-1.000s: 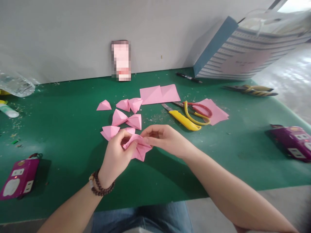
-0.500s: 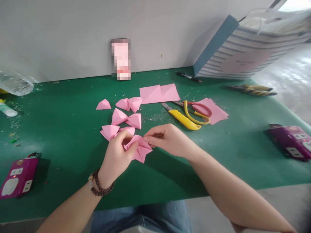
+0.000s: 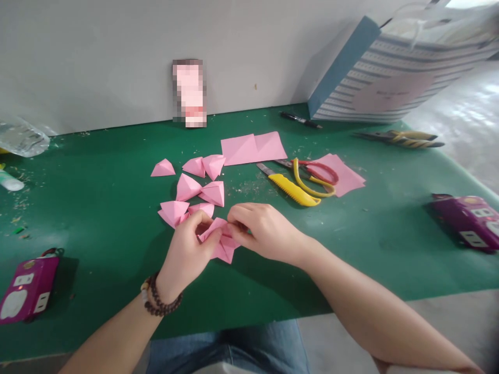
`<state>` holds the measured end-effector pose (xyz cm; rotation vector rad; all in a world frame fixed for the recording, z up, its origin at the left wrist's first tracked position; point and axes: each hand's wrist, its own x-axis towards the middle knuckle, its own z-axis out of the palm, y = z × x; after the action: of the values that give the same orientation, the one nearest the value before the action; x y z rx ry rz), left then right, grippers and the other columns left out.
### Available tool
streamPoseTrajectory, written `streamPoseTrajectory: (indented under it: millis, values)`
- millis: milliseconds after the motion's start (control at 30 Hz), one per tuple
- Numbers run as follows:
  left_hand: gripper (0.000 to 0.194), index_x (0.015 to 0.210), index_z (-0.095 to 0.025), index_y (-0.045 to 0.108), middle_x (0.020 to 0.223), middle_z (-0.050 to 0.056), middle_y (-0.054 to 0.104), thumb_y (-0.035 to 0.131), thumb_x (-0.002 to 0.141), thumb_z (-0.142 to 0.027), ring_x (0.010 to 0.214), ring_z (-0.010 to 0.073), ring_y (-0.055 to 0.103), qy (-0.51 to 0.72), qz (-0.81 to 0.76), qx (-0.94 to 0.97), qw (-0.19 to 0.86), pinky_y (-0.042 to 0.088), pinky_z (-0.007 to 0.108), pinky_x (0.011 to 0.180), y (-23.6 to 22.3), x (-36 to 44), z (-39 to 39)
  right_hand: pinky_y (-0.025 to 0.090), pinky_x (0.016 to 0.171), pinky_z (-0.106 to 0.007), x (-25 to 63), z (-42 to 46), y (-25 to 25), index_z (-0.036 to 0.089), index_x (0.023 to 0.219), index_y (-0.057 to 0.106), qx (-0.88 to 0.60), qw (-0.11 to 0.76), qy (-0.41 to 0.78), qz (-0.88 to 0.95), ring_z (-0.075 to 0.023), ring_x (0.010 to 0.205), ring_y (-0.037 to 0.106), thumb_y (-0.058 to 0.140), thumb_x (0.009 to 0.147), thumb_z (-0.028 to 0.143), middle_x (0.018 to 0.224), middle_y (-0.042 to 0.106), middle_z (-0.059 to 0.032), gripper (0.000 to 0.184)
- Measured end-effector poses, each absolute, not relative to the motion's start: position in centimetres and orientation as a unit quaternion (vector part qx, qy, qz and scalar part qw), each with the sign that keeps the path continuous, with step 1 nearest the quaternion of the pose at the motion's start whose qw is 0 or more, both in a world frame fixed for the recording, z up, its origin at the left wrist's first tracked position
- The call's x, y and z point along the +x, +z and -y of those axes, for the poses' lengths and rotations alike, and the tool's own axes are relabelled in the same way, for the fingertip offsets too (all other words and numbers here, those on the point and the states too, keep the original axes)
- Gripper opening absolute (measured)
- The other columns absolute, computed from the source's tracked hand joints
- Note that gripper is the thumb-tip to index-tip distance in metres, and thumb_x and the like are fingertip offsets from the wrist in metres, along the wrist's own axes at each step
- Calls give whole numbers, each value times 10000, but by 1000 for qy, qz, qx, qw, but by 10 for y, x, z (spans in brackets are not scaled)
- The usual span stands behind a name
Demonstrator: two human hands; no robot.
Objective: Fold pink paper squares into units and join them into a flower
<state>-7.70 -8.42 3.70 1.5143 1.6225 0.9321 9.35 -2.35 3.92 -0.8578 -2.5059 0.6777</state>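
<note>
Paper piece (image 3: 224,253), pink, multi-pointed, between both hands, left of the yellow-handled knife (image 3: 294,190) and nearer the wearer. Left hand (image 3: 187,249) pinches its left part, thumb on top, other fingers curled behind. Right hand (image 3: 273,234) has thumb and fingers closed together at its right edge, looks like a pinch on a corner; exact fingertip contact partly hidden.

Progress: seven folded pink shapes visible on the green worktop (image 3: 117,280), all left of the knife: one single (image 3: 162,168), others in three close pairs (image 3: 203,166). Nearest pair partly covered by left hand, so count could be off. Held piece has creases and several points, judged mid-fold, not closed up like the others.

Not shaped yet: two pink rectangular papers (image 3: 268,148) beyond the knife, side by side or overlapping, can't tell; flat pink sheets (image 3: 345,182) right of the knife, partly under the scissors (image 3: 296,170). Sheet count unclear. Black pen (image 3: 300,120) farther beyond the knife. Both cutting tools lie unheld.
</note>
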Motion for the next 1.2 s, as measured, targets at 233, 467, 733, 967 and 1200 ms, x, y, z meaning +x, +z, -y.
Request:
streamPoseTrajectory:
  millis: [233,467,733,967,1200]
  values:
    - [144,685,-193,499,654,-17,568,563,811,-216,608,138,552,343,-619,606,364,456,263,568,37,-76,85,261,513,-227,99,18,44,179,649,485,-299,137,291,899,-79,531,402,512,851,205,610,513,29,205]
    - [126,704,-194,489,680,-23,565,544,817,-209,644,134,555,316,-619,597,401,456,256,598,39,-74,87,260,521,-217,99,16,40,178,605,423,-251,154,336,895,-70,526,358,467,825,143,576,442,44,227]
    - [142,711,-195,492,688,-23,566,534,832,-255,658,135,557,309,-622,592,408,452,258,609,37,-74,86,222,504,-229,99,15,44,175,576,424,-296,99,324,893,-67,506,326,495,810,205,560,447,41,247]
    - [112,725,-195,508,705,-22,580,542,824,-235,662,131,563,313,-618,593,411,459,254,616,38,-75,87,233,517,-229,101,14,46,176,569,391,-264,120,329,899,-70,517,307,478,825,207,563,400,42,272]
    - [56,766,-199,531,744,-23,613,554,816,-213,699,132,591,312,-618,598,404,479,239,640,39,-74,86,251,515,-210,99,11,38,181,572,357,-249,152,354,889,-64,519,314,475,785,133,561,375,55,248]
